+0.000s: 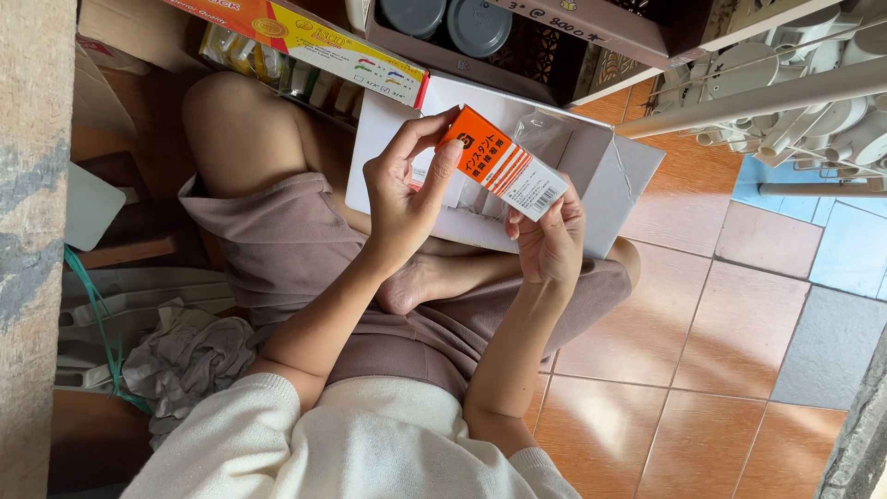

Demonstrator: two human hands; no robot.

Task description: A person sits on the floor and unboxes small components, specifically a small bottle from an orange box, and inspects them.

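I hold one small orange-and-white cardboard carton (504, 164), a smooth, flat-sided oblong, between both hands above my lap. My left hand (404, 189) is closed lightly on its orange end, thumb and fingertips pinching the edges. My right hand (547, 238) grips the white end from below, fingers curled around it. Behind it lies one open white cardboard box (605, 176) with a crinkled clear plastic bag (540, 134) inside. Two round grey lids (448, 20) sit in a crate above. Glossy terracotta floor tiles (702, 342) lie beneath me.
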